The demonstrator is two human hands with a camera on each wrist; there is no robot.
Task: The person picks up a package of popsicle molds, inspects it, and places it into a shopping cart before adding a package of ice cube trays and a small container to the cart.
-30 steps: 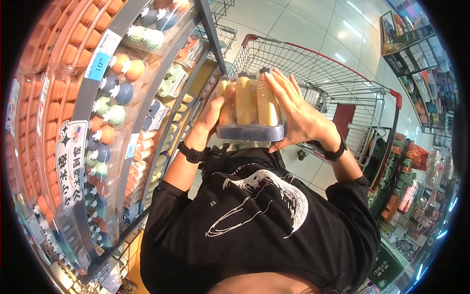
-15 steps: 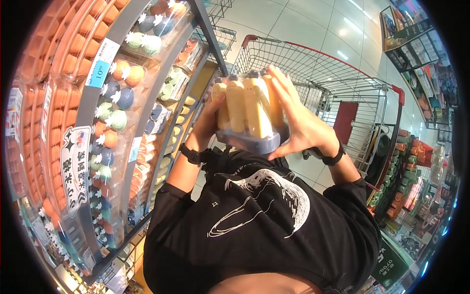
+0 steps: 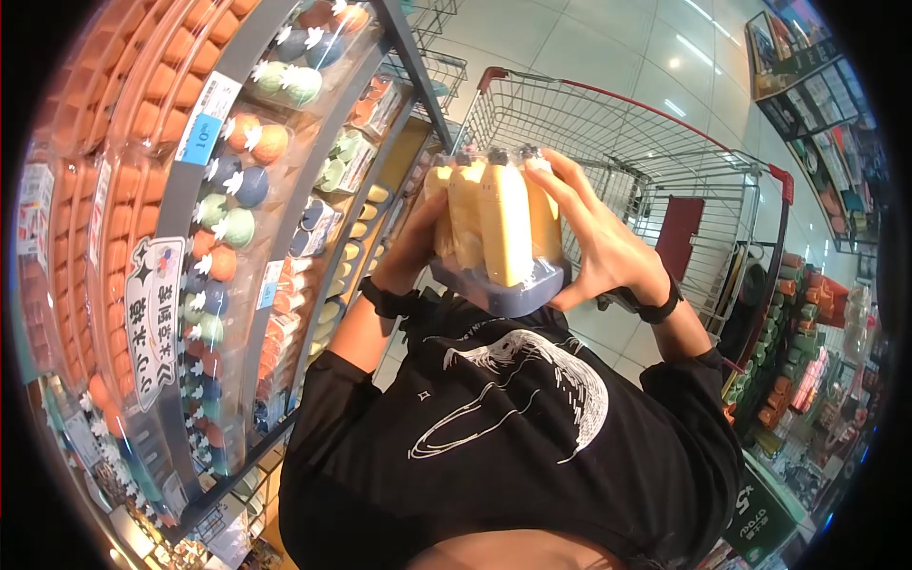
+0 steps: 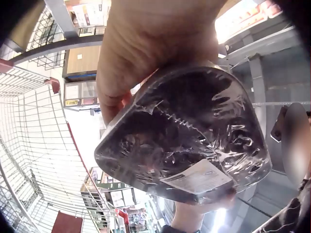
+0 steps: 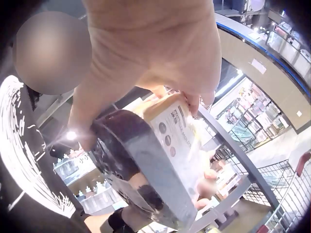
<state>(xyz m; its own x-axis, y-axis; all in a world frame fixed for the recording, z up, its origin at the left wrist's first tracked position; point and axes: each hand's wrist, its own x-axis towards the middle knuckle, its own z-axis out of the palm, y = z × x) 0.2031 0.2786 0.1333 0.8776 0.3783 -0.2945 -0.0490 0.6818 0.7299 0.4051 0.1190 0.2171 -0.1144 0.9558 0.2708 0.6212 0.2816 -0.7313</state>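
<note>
A film-wrapped popsicle mold set (image 3: pixel 502 223), with several yellow molds standing on a dark blue base (image 3: pixel 503 293), is held up before the chest. My left hand (image 3: pixel 415 237) grips its left side. On the other side my right hand (image 3: pixel 613 242) holds it, fingers along the molds near the top and thumb at the base. The left wrist view looks up at the shiny dark underside (image 4: pixel 194 126), where a white label (image 4: pixel 198 177) is stuck. A printed white panel (image 5: pixel 176 133) shows on the set's side in the right wrist view.
To the left stands a shelf rack with orange molds (image 3: pixel 157 119), round colored molds (image 3: pixel 233 225) and a price tag (image 3: pixel 207 122). A wire shopping cart (image 3: pixel 608 123) with a red rim is just beyond the hands. More goods (image 3: pixel 788 351) line the right.
The popsicle mold set has turned and tilted between both hands, bringing a corner of its base toward the body. It sits slightly lower and further right in the head view.
</note>
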